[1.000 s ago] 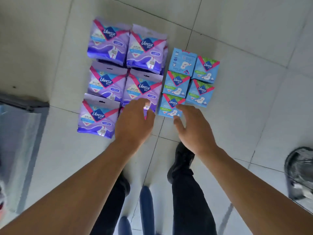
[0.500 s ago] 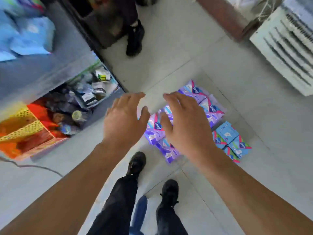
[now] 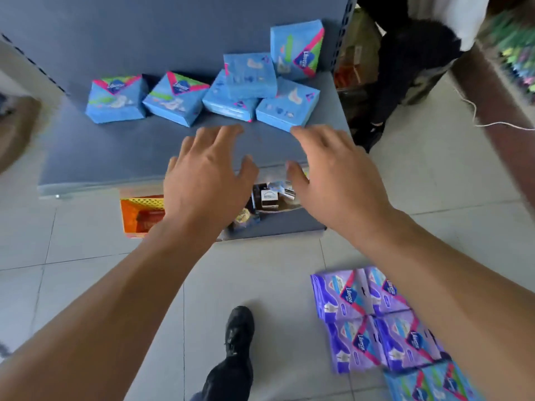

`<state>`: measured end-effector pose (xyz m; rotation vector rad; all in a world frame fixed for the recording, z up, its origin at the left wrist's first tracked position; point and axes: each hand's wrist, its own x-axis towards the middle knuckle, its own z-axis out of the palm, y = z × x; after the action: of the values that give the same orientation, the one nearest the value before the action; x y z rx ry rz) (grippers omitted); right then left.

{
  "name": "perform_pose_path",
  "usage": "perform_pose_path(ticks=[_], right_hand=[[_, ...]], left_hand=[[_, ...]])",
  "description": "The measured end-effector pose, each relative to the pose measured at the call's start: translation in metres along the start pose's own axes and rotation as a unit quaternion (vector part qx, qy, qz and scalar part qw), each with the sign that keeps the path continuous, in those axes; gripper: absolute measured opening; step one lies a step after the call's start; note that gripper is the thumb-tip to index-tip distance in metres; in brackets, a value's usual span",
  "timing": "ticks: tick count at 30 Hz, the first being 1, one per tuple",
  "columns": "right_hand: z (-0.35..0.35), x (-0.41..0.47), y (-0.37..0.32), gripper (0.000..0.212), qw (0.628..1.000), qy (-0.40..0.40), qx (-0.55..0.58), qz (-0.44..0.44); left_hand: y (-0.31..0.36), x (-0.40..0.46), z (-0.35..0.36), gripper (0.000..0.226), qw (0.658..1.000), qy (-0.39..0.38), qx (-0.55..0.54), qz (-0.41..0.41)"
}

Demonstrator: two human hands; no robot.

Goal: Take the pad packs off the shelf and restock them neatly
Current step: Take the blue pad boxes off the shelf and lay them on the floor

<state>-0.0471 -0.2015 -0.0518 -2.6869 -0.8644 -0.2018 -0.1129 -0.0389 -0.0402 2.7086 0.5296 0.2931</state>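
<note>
Several blue pad packs [image 3: 115, 98] lie loosely on the grey-blue shelf [image 3: 115, 151], some stacked at the right [image 3: 250, 75] and one standing upright [image 3: 296, 49]. My left hand [image 3: 208, 175] and my right hand [image 3: 333, 172] hover above the shelf's front part with fingers spread, holding nothing, a short way in front of the packs. On the floor at the lower right lie purple pad packs [image 3: 373, 319] in rows, with blue packs [image 3: 434, 383] beside them, partly covered by my right forearm.
Below the shelf's front edge a lower shelf holds an orange basket [image 3: 139, 215] and small boxes [image 3: 269, 198]. Another person in dark clothing [image 3: 405, 68] stands at the right of the shelf. My shoe [image 3: 238, 328] is on the tiled floor.
The view has swung up from the packs on the floor to the shelf. Both empty hands have risen from the floor rows and now reach over the shelf toward the blue packs.
</note>
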Motion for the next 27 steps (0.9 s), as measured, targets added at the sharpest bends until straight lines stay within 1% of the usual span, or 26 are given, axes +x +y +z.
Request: perform_pose_path(ticks=[4,6,9,13,15,17,19,23,25,27], right_hand=[[0.049,0.061,-0.015,0.049,0.998,-0.054,-0.023,0.008],[0.071,0.088,-0.012,0.055,0.997,-0.070,-0.014,0.037],[0.095,0.121,0.015,0.075,0.989,-0.103,-0.027,0.102],[0.110,0.155,0.060,0.106,0.967,-0.187,-0.047,0.165],[0.115,0.171,0.077,0.122,0.950,-0.252,-0.065,0.172],[0.119,0.185,0.088,0.129,0.936,-0.306,-0.075,0.155],[0.123,0.192,0.098,0.126,0.938,-0.314,-0.063,0.133],[0.106,0.176,0.107,0.112,0.955,-0.268,-0.047,0.119],[0.084,0.151,0.112,0.108,0.961,-0.252,-0.034,0.111],[0.052,0.118,0.117,0.106,0.960,-0.253,-0.011,0.120]], left_hand=[[-0.047,0.052,0.018,0.048,0.999,-0.040,0.026,-0.010],[-0.063,0.075,0.031,0.049,0.998,-0.056,0.023,-0.006],[-0.068,0.100,0.052,0.048,0.996,-0.084,0.009,0.017],[-0.067,0.123,0.073,0.049,0.993,-0.112,-0.012,0.030],[-0.068,0.128,0.080,0.049,0.992,-0.123,-0.012,0.035],[-0.067,0.128,0.085,0.048,0.990,-0.135,-0.013,0.040],[-0.064,0.128,0.091,0.048,0.989,-0.142,-0.019,0.047],[-0.052,0.120,0.102,0.046,0.987,-0.133,-0.056,0.064],[-0.041,0.115,0.105,0.049,0.984,-0.104,-0.095,0.107],[-0.025,0.110,0.106,0.062,0.971,-0.090,-0.122,0.185]])
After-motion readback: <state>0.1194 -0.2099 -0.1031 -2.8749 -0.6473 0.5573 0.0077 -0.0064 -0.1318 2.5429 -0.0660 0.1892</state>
